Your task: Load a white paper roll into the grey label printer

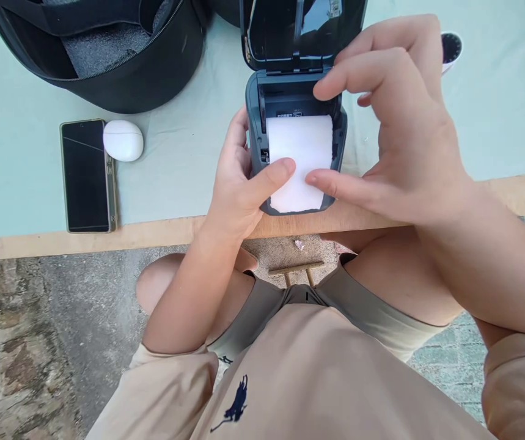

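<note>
A dark label printer (256,122) with its lid (280,36) raised is at the table's near edge. White paper (301,143) covers most of its open compartment, reaching toward the front rim. My left hand (244,177) grips the printer's left side, its thumb pressed on the paper. My right hand (395,116) is over the printer's right side, thumb and fingers spread apart. The right thumb tip lies at the paper's right part; whether it presses there I cannot tell. The right fingertips hover near the hinge end of the compartment.
A phone (85,177) lies at the left with a white rounded case (123,140) against its upper right corner. Behind them stands an unzipped black bag (152,79) with grey foam (106,52). A white-and-black round object (451,49) is partly behind my right hand. The wooden table edge (161,229) runs below.
</note>
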`<state>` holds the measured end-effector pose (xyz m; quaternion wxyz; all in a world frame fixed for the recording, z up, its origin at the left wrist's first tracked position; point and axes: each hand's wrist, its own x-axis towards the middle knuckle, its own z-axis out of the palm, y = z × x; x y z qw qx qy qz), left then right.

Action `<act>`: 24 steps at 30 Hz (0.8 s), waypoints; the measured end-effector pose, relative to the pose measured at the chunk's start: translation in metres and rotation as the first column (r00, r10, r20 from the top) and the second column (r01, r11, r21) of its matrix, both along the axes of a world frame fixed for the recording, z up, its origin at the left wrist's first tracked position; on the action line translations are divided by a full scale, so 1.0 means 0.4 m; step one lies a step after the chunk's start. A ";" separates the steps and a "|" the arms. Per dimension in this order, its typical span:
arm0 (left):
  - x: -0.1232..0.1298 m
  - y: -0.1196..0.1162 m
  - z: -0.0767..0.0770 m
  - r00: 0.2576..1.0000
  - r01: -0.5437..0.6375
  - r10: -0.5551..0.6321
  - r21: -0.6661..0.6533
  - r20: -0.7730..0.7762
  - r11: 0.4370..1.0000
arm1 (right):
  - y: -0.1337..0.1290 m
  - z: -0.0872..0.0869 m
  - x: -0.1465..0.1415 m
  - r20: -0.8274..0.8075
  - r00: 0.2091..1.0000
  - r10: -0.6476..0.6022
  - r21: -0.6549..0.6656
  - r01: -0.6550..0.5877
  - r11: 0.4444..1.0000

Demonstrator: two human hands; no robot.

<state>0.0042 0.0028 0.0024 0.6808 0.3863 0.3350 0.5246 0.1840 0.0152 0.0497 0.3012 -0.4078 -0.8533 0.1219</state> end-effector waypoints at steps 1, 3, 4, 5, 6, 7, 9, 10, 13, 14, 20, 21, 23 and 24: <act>-0.002 0.003 -0.006 1.000 0.010 -0.011 0.020 0.010 1.000 | -0.001 0.002 0.001 0.005 1.000 0.007 -0.010 -0.007 1.000; -0.007 0.013 -0.025 0.998 0.034 -0.038 0.083 0.047 0.996 | -0.004 0.006 0.001 -0.013 1.000 0.016 -0.044 -0.017 0.999; -0.009 0.017 -0.034 0.996 0.048 -0.057 0.122 0.065 0.991 | -0.004 0.008 0.001 -0.036 0.999 0.020 -0.056 -0.022 0.998; -0.011 0.020 -0.040 0.995 0.054 -0.065 0.144 0.069 0.988 | -0.005 0.009 0.000 -0.059 0.998 0.018 -0.062 -0.022 0.998; -0.012 0.021 -0.043 0.995 0.063 -0.074 0.157 0.063 0.986 | -0.004 0.011 0.000 -0.074 0.997 0.006 -0.064 -0.010 0.998; -0.012 0.020 -0.043 0.996 0.066 -0.075 0.155 0.050 0.986 | -0.004 0.011 0.000 -0.080 0.997 -0.012 -0.060 0.007 0.998; -0.010 0.014 -0.036 0.997 0.061 -0.067 0.144 0.034 0.988 | -0.001 0.011 0.001 -0.061 0.997 -0.039 -0.053 0.036 0.998; -0.009 0.011 -0.032 0.997 0.059 -0.066 0.146 0.041 0.988 | 0.000 0.010 0.003 -0.043 0.998 -0.041 -0.054 0.038 0.998; -0.009 0.009 -0.028 0.995 0.062 -0.073 0.146 0.073 0.987 | 0.002 0.004 0.009 -0.041 0.999 -0.014 -0.068 0.011 0.998; -0.010 0.012 -0.031 0.995 0.062 -0.073 0.142 0.072 0.988 | 0.002 0.001 0.011 -0.077 0.997 -0.031 -0.067 0.026 0.997; -0.015 0.028 -0.052 0.998 0.066 -0.066 0.244 -0.010 0.967 | 0.015 -0.005 0.006 -0.497 0.850 -0.177 -0.164 0.108 0.981; -0.014 0.025 -0.049 0.995 0.083 -0.073 0.186 -0.061 0.979 | 0.017 -0.001 0.004 -0.507 0.855 -0.110 -0.189 0.014 0.982; -0.011 0.018 -0.039 0.993 0.078 -0.064 0.142 -0.101 0.987 | 0.016 0.009 0.000 -0.480 0.877 -0.030 -0.247 -0.102 0.963; -0.010 0.015 -0.034 0.991 0.080 -0.065 0.125 -0.117 0.989 | 0.013 0.015 -0.003 -0.441 0.896 -0.058 -0.303 -0.088 0.949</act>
